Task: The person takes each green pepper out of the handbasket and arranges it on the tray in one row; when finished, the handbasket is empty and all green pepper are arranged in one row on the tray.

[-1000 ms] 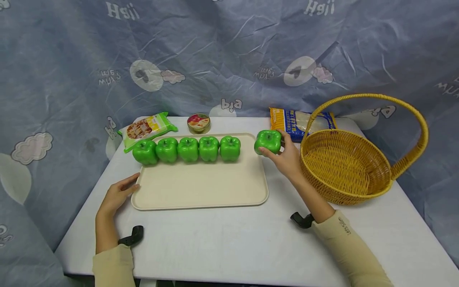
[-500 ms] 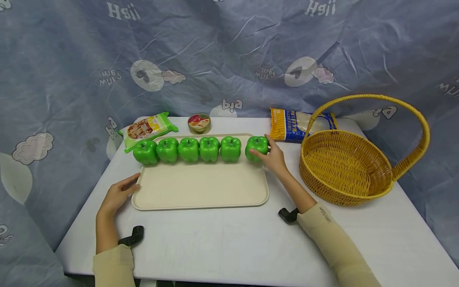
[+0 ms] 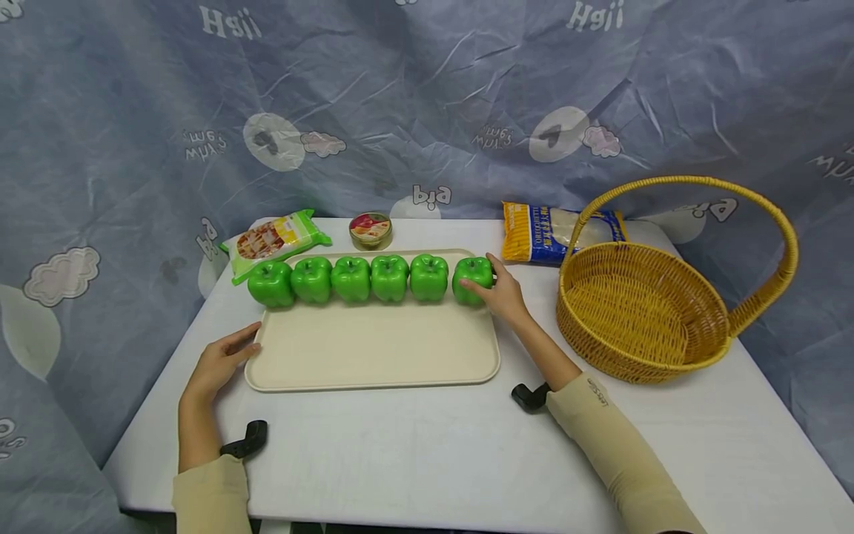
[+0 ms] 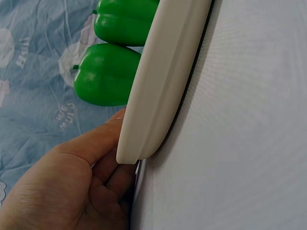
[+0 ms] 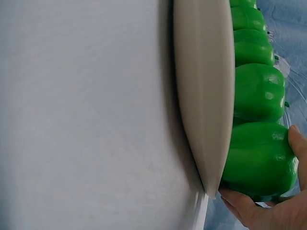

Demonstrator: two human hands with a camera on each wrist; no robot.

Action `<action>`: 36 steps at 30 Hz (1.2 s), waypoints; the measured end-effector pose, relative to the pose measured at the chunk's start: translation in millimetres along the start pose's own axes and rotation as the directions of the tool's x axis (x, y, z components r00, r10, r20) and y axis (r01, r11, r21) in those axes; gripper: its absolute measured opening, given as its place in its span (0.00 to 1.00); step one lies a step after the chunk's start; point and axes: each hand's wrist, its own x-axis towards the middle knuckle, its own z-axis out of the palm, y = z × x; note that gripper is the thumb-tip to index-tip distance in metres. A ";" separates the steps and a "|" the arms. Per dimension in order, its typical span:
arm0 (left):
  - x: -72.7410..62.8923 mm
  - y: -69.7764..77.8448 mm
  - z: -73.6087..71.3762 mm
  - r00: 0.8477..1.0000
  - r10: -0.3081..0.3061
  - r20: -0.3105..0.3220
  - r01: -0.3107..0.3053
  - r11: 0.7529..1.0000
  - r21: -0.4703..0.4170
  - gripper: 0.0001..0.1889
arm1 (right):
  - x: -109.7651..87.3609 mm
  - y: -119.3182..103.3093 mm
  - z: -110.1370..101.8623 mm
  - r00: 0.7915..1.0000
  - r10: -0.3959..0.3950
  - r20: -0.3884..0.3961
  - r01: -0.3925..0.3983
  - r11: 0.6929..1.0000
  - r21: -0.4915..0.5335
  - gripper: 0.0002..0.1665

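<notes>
My right hand (image 3: 503,293) grips a glossy green bell pepper (image 3: 471,280) at the back right corner of the cream tray (image 3: 380,345). In the right wrist view the thumb and fingers curl around this bell pepper (image 5: 259,160), just beyond the tray rim (image 5: 206,96). Several other green bell peppers (image 3: 351,279) stand in a row along the tray's back side, with a small gap before the held one. At the tray's left edge my left hand (image 3: 216,365) holds the rim. The left wrist view has its thumb over the rim and the other fingers (image 4: 110,191) bent below, partly hidden.
A yellow wicker basket (image 3: 634,360) with a tall handle stands right of the tray. Behind lie a green snack packet (image 3: 273,241), a round tin (image 3: 370,231) and a blue-and-yellow pasta bag (image 3: 554,233). A patterned curtain (image 3: 400,111) hangs behind the white table (image 3: 373,452).
My right hand has brought its bell pepper left and down onto the tray's right end, shifting only slightly in the last half second. The left hand and tray have stayed put.
</notes>
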 end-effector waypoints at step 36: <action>-0.3 0.7 1.7 1.000 0.004 -0.006 -0.004 1.000 0.006 0.32 | 2.8 1.3 1.9 0.997 -0.021 0.074 0.015 0.997 0.080 0.57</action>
